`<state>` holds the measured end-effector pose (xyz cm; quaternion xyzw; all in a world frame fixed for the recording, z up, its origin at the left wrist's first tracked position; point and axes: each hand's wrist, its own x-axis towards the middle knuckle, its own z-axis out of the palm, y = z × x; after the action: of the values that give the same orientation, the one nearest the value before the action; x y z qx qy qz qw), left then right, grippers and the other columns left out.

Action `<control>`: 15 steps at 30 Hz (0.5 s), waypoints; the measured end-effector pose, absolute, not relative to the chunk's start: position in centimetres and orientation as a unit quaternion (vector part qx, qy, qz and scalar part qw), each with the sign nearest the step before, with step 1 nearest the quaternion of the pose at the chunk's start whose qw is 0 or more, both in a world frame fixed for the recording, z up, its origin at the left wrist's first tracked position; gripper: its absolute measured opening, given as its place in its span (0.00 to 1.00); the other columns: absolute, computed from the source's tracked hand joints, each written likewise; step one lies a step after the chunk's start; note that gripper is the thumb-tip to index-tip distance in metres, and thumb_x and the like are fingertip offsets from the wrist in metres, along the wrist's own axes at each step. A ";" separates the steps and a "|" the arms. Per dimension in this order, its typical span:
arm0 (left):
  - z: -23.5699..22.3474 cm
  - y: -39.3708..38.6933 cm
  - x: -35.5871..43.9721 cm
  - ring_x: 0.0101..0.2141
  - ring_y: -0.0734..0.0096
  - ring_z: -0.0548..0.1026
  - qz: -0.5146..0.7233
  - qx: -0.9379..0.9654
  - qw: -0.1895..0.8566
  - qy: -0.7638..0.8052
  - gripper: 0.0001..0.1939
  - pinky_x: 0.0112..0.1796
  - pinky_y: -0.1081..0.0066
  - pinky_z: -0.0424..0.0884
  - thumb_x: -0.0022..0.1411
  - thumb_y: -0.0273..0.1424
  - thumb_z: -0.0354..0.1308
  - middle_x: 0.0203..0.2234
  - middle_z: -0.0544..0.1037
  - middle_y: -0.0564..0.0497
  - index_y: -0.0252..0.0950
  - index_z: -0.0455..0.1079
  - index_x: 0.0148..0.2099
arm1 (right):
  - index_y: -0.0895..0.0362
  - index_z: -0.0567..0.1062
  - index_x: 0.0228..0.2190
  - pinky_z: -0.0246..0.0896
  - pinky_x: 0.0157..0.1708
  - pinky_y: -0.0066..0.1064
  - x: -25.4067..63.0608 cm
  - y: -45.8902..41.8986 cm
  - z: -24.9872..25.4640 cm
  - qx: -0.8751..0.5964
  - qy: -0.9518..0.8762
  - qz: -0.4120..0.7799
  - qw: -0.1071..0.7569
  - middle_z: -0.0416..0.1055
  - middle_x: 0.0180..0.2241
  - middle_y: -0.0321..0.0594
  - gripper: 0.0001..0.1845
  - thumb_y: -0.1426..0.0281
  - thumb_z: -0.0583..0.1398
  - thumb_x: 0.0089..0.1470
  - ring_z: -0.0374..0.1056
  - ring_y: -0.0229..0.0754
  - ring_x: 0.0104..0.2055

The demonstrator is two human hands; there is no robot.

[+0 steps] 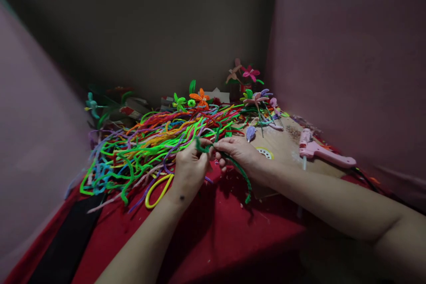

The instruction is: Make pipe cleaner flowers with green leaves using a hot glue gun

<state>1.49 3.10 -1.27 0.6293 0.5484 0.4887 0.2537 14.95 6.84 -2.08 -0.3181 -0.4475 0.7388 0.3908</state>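
Observation:
A dark green pipe cleaner (244,175) runs between my two hands, its loose end hanging down to the right below my right wrist. My left hand (193,163) is closed on its bent part, and a short green piece sticks up past the fingers. Close beside it, my right hand (238,153) pinches the same pipe cleaner between thumb and fingertips. The fingertips of both hands nearly meet. Just behind them lies a big heap of pipe cleaners (159,133) in many colours.
A pink glue gun (322,151) with a glue stick lies on a brown board (282,142) at right. Pipe-cleaner flowers, among them an orange one (200,98) and a pink one (250,73), stand at the back. Red cloth (229,239) covers the table; a black strip (69,239) lies left.

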 end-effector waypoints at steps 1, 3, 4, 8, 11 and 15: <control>-1.6 3.1 1.3 0.17 0.74 0.71 0.480 0.656 0.193 0.549 0.04 0.22 0.74 0.65 0.55 0.27 0.56 0.19 0.75 0.55 0.37 0.71 0.35 | 0.61 0.69 0.22 0.60 0.13 0.23 15.0 6.8 -2.0 -0.325 -0.451 0.736 0.387 0.66 0.17 0.33 0.08 0.72 0.58 0.51 0.60 0.31 0.13; -2.1 3.2 1.0 0.24 0.71 0.75 0.449 0.714 0.077 0.532 0.08 0.29 0.73 0.67 0.56 0.25 0.54 0.25 0.78 0.52 0.39 0.72 0.37 | 0.60 0.69 0.22 0.59 0.12 0.21 15.2 6.7 -1.9 -0.337 -0.458 0.727 0.385 0.65 0.16 0.32 0.07 0.72 0.59 0.50 0.60 0.30 0.14; -2.3 3.2 0.8 0.27 0.69 0.76 0.425 0.742 0.021 0.518 0.09 0.31 0.73 0.67 0.57 0.25 0.52 0.28 0.79 0.51 0.39 0.72 0.38 | 0.60 0.69 0.22 0.59 0.12 0.21 15.3 6.7 -1.9 -0.340 -0.463 0.722 0.385 0.65 0.16 0.31 0.07 0.72 0.59 0.49 0.60 0.30 0.14; -2.2 2.7 0.8 0.29 0.64 0.76 0.278 0.812 -0.200 0.473 0.12 0.31 0.70 0.65 0.61 0.27 0.49 0.29 0.79 0.45 0.34 0.72 0.43 | 0.60 0.68 0.17 0.57 0.12 0.23 15.5 7.3 -2.3 -0.316 -0.504 0.711 0.375 0.64 0.14 0.33 0.10 0.72 0.59 0.47 0.60 0.32 0.13; -1.5 2.1 1.1 0.25 0.64 0.74 0.196 0.807 -0.302 0.467 0.11 0.27 0.69 0.62 0.61 0.27 0.49 0.24 0.77 0.46 0.32 0.72 0.41 | 0.60 0.70 0.16 0.60 0.16 0.26 15.5 7.5 -2.6 -0.271 -0.525 0.717 0.369 0.67 0.14 0.36 0.11 0.71 0.57 0.47 0.62 0.35 0.15; -0.5 1.7 1.3 0.24 0.62 0.72 0.157 0.808 -0.330 0.462 0.09 0.26 0.67 0.61 0.60 0.24 0.50 0.24 0.75 0.46 0.32 0.72 0.37 | 0.60 0.70 0.16 0.63 0.20 0.27 15.2 6.8 -2.1 -0.232 -0.492 0.743 0.390 0.67 0.15 0.35 0.11 0.69 0.60 0.45 0.64 0.35 0.17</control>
<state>1.25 1.65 -0.54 0.8078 0.4621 0.1571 -0.3305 15.15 6.83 -2.12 -0.2322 -0.4922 0.7425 0.3905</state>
